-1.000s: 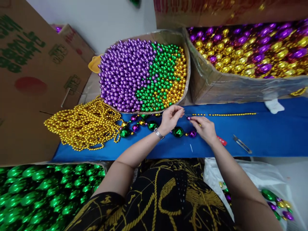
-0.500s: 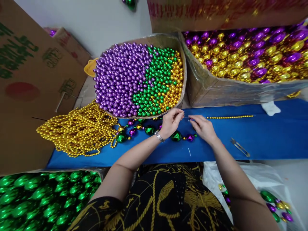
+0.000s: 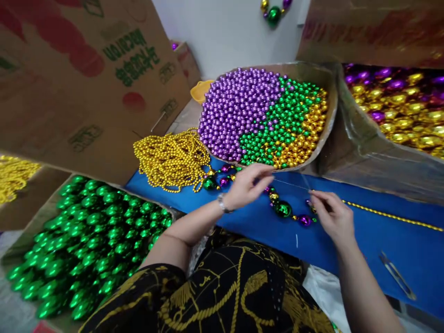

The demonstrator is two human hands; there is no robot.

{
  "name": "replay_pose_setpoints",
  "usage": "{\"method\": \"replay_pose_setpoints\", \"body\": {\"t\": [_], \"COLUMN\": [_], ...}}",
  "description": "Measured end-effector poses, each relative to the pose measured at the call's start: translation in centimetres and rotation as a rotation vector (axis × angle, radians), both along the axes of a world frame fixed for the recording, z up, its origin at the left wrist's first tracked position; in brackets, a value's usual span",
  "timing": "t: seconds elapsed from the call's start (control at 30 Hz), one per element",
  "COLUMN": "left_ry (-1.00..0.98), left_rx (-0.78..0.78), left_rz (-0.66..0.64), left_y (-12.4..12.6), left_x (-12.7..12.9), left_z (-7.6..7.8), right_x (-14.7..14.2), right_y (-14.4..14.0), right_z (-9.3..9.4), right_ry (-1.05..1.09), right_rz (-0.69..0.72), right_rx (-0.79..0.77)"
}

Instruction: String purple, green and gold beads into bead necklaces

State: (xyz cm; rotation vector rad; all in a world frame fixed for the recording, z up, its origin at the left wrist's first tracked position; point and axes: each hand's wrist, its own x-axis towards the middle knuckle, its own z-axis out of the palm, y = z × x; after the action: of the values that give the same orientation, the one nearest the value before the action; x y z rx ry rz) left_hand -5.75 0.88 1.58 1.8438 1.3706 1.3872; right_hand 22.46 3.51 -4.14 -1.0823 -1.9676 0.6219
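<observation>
Far left of both hands we find the open carton of large glossy green oval beads (image 3: 86, 240), and beyond it the heap of small gold bead strands (image 3: 171, 159), lying left of the left hand on the blue cloth-covered work surface (image 3: 364, 231).

Our left hand (image 3: 244, 187) pinches thumb against fingertips, closed on one end of a thin, nearly invisible thread (image 3: 291, 184). The partly strung garland of green, purple and gold beads (image 3: 284, 209) lies on the cloth just below and between the two grips, touching neither palm as far as we can tell.

Our right hand (image 3: 333, 217) closes its thumb and forefinger on the other end of the thread; whether a small bead sits in that pinch we cannot tell. The thread's long axis runs left to right, dipping slightly toward the right grip. From that grip a straight string of tiny gold beads (image 3: 391, 215) extends away rightward. The round carton of small purple, green and gold beads (image 3: 263, 115) sits directly behind the left grip, nearer to it than to the right.
</observation>
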Motion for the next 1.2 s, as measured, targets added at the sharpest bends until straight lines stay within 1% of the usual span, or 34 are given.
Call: {"method": "replay_pose_setpoints", "body": {"t": [0.03,0.07,0.1,0.13,0.17,0.2,0.23,0.27,0.3,0.33,0.37,0.43,0.53,0.6,0.63,0.7,0.77,0.8,0.87,0.9,0.93,0.97,1.0,1.07,1.1,1.13,1.17,1.2], "left_ry": [0.147,0.262,0.357,0.436,0.529,0.596,0.632,0.640,0.624,0.599,0.580,0.521,0.403,0.337,0.315,0.276,0.264,0.287,0.385,0.437,0.455,0.437,0.370,0.215,0.125,0.011,-0.111,-0.219], "left_rx": [0.077,0.131,0.143,0.116,-0.014,-0.170,-0.382,-0.659,-0.972,-1.226,-1.304,-1.405,-1.479,-1.518,-1.528,-1.534,-1.529,-1.518,-1.438,-1.340,-1.205,-1.008,-0.785,-0.506,-0.405,-0.327,-0.250,-0.211], "left_rz": [0.172,0.396,0.639,0.876,1.009,1.137,1.237,1.261,1.205,1.074,1.014,0.867,0.728,0.688,0.677,0.636,0.600,0.611,0.707,0.790,0.849,0.905,0.939,0.813,0.731,0.628,0.529,0.429], "left_y": [-1.5,-3.4,-5.8,-8.5,-11.5,-14.5,-17.4,-20.1,-22.4,-24.3,-25.8,-27.5,-27.9,-28.0,-28.0,-28.3,-28.3,-28.1,-26.9,-25.9,-24.7,-23.3,-21.8,-18.3,-16.4,-14.6,-12.8,-11.1], "left_x": [-3.8,-8.1,-12.5,-16.8,-20.8,-24.3,-27.2,-29.3,-30.6,-31.2,-31.2,-29.7,-26.6,-25.2,-24.9,-25.1,-26.0,-26.6,-27.6,-27.8,-27.7,-27.2,-26.5,-24.1,-22.7,-21.1,-19.4,-17.6], "left_z": [0.7,1.2,1.3,1.0,0.4,-0.5,-1.6,-2.9,-4.3,-5.7,-7.1,-9.3,-11.7,-12.5,-12.7,-12.5,-11.4,-10.4,-7.6,-5.9,-4.0,-2.1,-0.2,2.9,4.0,4.7,5.1,5.1], "right_x": [0.2,0.4,0.6,0.7,0.8,0.8,0.7,0.6,0.5,0.3,0.2,0.0,-0.1,0.0,0.1,0.3,0.5,0.6,0.5,0.3,0.1,-0.1,-0.4,-0.9,-1.1,-1.3,-1.4,-1.4], "right_y": [-0.2,-0.4,-0.5,-0.6,-0.7,-0.8,-0.9,-0.9,-0.9,-0.9,-0.8,-0.8,-0.9,-0.9,-0.9,-0.9,-0.9,-0.9,-1.2,-1.4,-1.6,-1.8,-2.0,-2.4,-2.4,-2.5,-2.5,-2.5], "right_z": [0.4,0.7,1.0,1.2,1.3,1.5,1.6,1.7,1.7,1.8,1.8,1.9,1.9,1.8,1.8,1.9,2.1,2.3,2.9,3.2,3.6,4.0,4.4,5.4,6.0,6.6,7.3,7.9], "right_ry": [0.039,0.085,0.132,0.174,0.208,0.232,0.247,0.257,0.265,0.272,0.277,0.277,0.273,0.277,0.280,0.286,0.299,0.309,0.333,0.350,0.368,0.388,0.410,0.445,0.454,0.460,0.463,0.461], "right_rz": [-0.034,-0.068,-0.097,-0.124,-0.151,-0.173,-0.189,-0.199,-0.201,-0.200,-0.197,-0.194,-0.202,-0.216,-0.227,-0.244,-0.259,-0.269,-0.285,-0.290,-0.289,-0.282,-0.273,-0.257,-0.253,-0.251,-0.252,-0.253], "right_rx": [-0.015,-0.033,-0.052,-0.071,-0.085,-0.096,-0.102,-0.101,-0.095,-0.085,-0.071,-0.051,-0.043,-0.039,-0.035,-0.044,-0.065,-0.075,-0.078,-0.071,-0.061,-0.049,-0.041,-0.032,-0.025,-0.012,0.006,0.024]}}
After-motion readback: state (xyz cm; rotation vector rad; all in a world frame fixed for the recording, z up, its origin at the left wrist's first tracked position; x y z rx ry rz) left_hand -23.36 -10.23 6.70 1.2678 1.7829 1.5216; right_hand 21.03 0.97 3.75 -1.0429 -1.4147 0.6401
